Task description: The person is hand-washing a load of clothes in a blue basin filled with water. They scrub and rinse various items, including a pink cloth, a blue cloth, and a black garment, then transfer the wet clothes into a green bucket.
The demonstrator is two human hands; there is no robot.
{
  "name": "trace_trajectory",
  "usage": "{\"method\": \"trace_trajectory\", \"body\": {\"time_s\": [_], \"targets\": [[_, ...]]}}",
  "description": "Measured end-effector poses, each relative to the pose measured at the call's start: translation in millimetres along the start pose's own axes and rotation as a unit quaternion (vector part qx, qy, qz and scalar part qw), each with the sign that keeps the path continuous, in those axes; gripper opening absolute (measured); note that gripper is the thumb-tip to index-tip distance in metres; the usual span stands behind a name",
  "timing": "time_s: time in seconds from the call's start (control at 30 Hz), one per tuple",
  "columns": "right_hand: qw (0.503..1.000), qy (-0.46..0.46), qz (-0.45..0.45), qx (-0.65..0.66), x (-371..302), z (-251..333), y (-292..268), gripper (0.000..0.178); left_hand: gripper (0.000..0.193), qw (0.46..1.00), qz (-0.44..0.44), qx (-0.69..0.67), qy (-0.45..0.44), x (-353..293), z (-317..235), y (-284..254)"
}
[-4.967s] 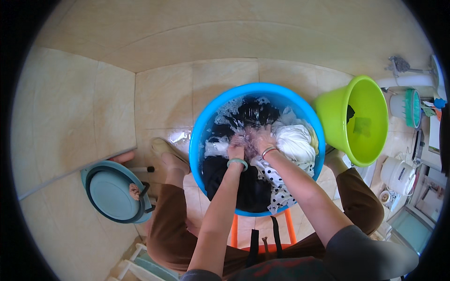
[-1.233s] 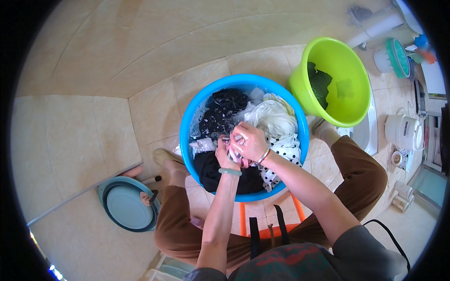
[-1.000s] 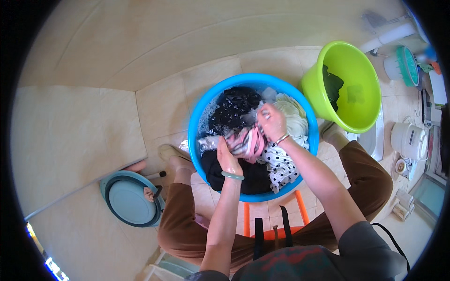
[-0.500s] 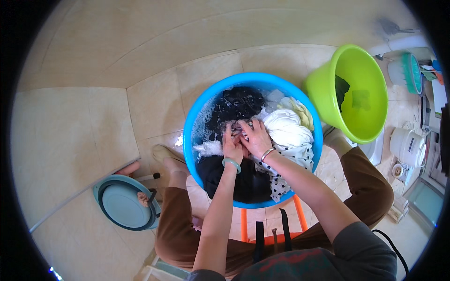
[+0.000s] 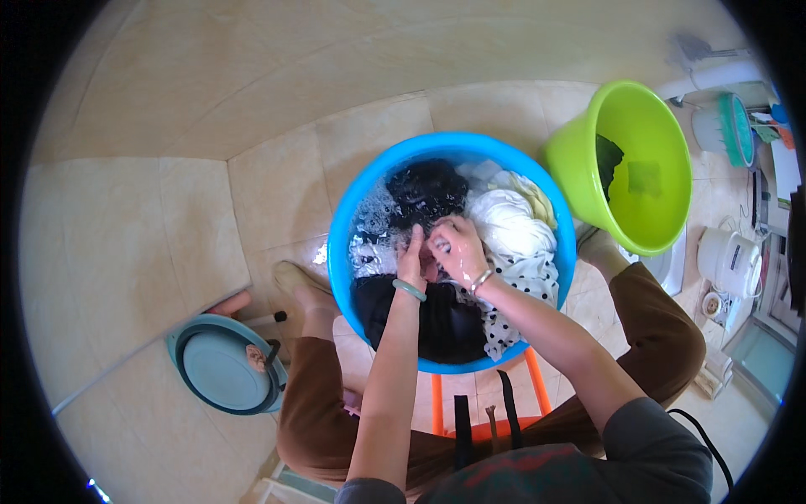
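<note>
- The pink cloth [image 5: 431,267] is bunched between the two hands over the middle of the blue basin [image 5: 353,210], barely showing between the palms, just above the wet laundry.
- The left hand [image 5: 412,260] is closed on the near-left side of that cloth, fingers curled down over it; a green bangle [image 5: 409,290] sits on its wrist.
- The right hand [image 5: 458,249] is clamped on the cloth from the other side, knuckles up and wet, pressed against the left hand; a silver bracelet [image 5: 481,280] circles its wrist.
- By my reading the step in hand is rubbing one small piece between the fists, part-way through a hand wash; much of the load in the basin looks unscrubbed.
- The next move, as I judge it, calls for a firm grip from both hands and short opposing strokes, keeping the cloth low over the basin so the water stays inside.
- Inside the basin: a black garment [image 5: 428,189] at the far side with suds [image 5: 374,206] to its left, a white garment [image 5: 512,223] at the right, a dotted cloth [image 5: 525,281] at the near right.
- Right of the basin and beyond it stands a green bucket [image 5: 588,193] with water and dark cloth in it.
- Left of the basin and nearer, a teal tub [image 5: 220,371] lies on the tiled floor [image 5: 168,210].
- Under the basin's near rim an orange stool [image 5: 437,407] shows between the knees.
</note>
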State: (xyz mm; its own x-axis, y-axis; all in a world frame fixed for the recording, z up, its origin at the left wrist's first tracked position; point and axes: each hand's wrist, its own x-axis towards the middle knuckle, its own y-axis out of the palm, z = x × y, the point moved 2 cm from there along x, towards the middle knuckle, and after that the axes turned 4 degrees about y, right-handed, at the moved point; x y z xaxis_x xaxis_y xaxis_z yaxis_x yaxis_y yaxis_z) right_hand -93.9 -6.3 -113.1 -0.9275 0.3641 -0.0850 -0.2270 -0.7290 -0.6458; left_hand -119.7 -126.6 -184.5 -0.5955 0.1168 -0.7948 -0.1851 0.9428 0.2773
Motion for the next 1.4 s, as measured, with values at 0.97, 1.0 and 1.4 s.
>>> {"method": "trace_trajectory", "body": {"time_s": [0.97, 1.0, 1.4], "targets": [[0.971, -0.197, -0.095, 0.094, -42, 116, -90, 0.022, 0.028, 0.98, 0.148, -0.051, 0.126, -97, -53, 41], [0.975, -0.174, -0.091, 0.107, -38, 111, -86, 0.021, 0.026, 0.984, 0.073, -0.005, 0.164, -102, -55, 42], [0.989, -0.111, -0.095, -0.002, 38, 21, -63, 0.015, 0.037, 0.99, 0.004, -0.081, 0.119, -87, -62, 26]]}}
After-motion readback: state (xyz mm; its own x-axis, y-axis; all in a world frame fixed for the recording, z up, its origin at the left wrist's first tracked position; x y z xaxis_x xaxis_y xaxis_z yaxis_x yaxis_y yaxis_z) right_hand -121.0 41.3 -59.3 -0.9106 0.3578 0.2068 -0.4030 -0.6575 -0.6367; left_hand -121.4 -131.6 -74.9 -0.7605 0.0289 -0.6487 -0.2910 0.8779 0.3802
